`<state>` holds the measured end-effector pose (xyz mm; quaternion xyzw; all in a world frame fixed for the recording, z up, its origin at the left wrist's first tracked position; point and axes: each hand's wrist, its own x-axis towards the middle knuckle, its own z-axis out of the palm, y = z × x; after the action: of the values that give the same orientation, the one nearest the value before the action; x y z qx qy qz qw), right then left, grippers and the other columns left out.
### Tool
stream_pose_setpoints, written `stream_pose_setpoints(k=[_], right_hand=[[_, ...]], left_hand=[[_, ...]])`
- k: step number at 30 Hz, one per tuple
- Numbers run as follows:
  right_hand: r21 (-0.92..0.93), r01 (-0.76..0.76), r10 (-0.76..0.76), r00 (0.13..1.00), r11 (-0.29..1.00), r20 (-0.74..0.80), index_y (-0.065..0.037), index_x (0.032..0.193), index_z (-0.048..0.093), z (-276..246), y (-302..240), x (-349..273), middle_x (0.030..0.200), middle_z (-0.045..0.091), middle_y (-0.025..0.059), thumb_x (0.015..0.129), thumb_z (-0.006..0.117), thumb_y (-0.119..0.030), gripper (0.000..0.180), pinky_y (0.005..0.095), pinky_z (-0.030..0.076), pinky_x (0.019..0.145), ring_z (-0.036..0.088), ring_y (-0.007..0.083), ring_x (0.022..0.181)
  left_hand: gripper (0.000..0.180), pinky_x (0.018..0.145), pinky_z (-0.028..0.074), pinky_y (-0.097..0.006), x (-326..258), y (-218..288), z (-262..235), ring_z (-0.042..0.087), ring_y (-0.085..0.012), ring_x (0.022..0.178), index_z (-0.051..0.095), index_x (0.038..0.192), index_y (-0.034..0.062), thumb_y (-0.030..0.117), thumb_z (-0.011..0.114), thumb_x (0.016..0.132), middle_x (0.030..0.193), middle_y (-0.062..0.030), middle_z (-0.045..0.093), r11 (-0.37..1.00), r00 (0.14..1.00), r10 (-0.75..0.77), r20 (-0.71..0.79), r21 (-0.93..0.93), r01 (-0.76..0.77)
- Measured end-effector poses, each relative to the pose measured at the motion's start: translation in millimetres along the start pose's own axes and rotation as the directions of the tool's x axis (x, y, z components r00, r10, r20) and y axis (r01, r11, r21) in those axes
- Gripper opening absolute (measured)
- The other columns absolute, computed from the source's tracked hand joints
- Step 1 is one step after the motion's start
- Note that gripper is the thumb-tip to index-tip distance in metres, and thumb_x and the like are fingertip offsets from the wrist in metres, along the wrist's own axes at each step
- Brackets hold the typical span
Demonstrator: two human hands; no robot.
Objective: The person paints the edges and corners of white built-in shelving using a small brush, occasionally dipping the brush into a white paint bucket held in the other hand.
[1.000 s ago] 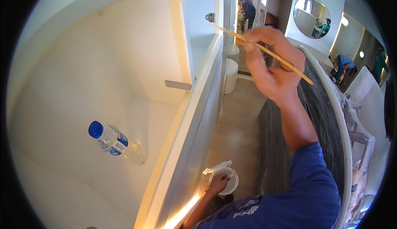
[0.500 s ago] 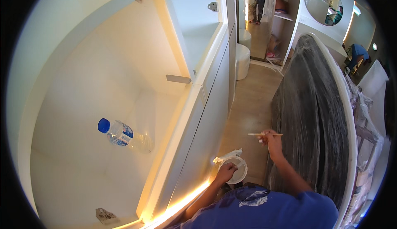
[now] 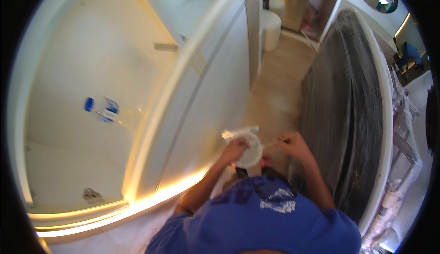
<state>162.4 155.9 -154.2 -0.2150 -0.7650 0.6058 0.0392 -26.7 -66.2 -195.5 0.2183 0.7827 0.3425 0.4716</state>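
At the left rim of a small white bucket (image 3: 249, 164), my left hand (image 3: 236, 150) is closed, its fingers over the edge. Blur hides whether something else is in those fingers. My right hand (image 3: 295, 145) pinches a thin paintbrush (image 3: 273, 142) by its handle. The brush points left, with its end at the bucket's right rim. Pale material shows inside the bucket. A crumpled white sheet (image 3: 243, 131) lies against the bucket's far side.
A white cabinet (image 3: 201, 102) with a lit lower edge stands at my left; a clear bottle (image 3: 107, 110) with a blue cap lies inside it. Close on my right leans a plastic-wrapped dark panel (image 3: 341, 102). Wooden floor (image 3: 284, 66) runs between them. Another person (image 3: 409, 56) bends far right.
My right hand has lowered the brush toward the bucket, turning it from level to slanted. My left hand stays at the bucket. The whole view has shifted.
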Motion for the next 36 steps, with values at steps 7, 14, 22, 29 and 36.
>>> stream_pose_setpoints(k=[7,14,22,29,36], right_hand=[[-0.206,0.208,-0.175,0.970,0.956,0.167,0.002,0.102,0.074,28.1,-36.6,-14.0,0.079,0.070,0.0165,0.093,0.066,-0.015,0.021,0.0375,0.051,0.065,0.063,0.0221,0.067],[-0.546,0.406,-0.186,0.891,0.732,0.414,-0.001,0.099,0.074,42.0,-18.8,24.8,0.095,0.072,0.0229,0.089,0.061,-0.013,0.020,0.0517,0.055,0.081,0.068,0.0422,0.088],[-0.753,0.375,0.166,0.830,0.540,0.533,-0.006,0.106,0.073,31.9,10.5,95.4,0.100,0.074,0.0221,0.089,0.054,-0.014,0.027,0.0523,0.056,0.081,0.071,0.0404,0.094],[-0.679,0.481,0.024,0.806,0.555,0.591,-0.007,0.103,0.073,33.8,48.9,107.9,0.104,0.073,0.0222,0.088,0.055,-0.014,0.025,0.0540,0.054,0.082,0.069,0.0440,0.096],[-0.685,0.474,-0.002,0.823,0.553,0.568,-0.008,0.108,0.072,42.2,54.0,100.5,0.111,0.072,0.0226,0.086,0.058,-0.011,0.026,0.0542,0.053,0.085,0.067,0.0443,0.102]], left_hand=[[0.028,0.055,0.053,-0.033,-20.9,51.0,-1.8,0.058,-0.0134,0.070,0.069,0.102,0.0044,0.030,0.058,0.100,0.083,-0.0023,0.058,0.995,1.000,0.026,-0.008,-0.098,-0.027],[0.027,0.054,0.049,-0.030,-21.7,106.2,1.6,0.051,-0.0092,0.063,0.067,0.097,0.0025,0.028,0.058,0.100,0.074,0.0016,0.052,0.987,0.991,0.127,-0.041,-0.088,-0.131],[0.031,0.053,0.049,-0.032,-8.3,136.1,9.4,0.055,-0.0134,0.059,0.068,0.096,-0.0017,0.027,0.057,0.099,0.081,-0.0055,0.064,0.982,0.981,0.186,-0.050,-0.024,-0.187],[0.033,0.052,0.048,-0.035,-4.0,129.3,20.2,0.056,-0.0164,0.058,0.068,0.100,-0.0049,0.026,0.058,0.099,0.080,-0.0099,0.063,0.961,0.955,0.268,-0.126,-0.034,-0.274],[0.032,0.053,0.049,-0.036,-16.5,136.5,17.4,0.058,-0.0173,0.062,0.069,0.103,-0.0038,0.026,0.058,0.098,0.081,-0.0097,0.064,0.978,0.973,0.203,-0.108,-0.022,-0.206]])
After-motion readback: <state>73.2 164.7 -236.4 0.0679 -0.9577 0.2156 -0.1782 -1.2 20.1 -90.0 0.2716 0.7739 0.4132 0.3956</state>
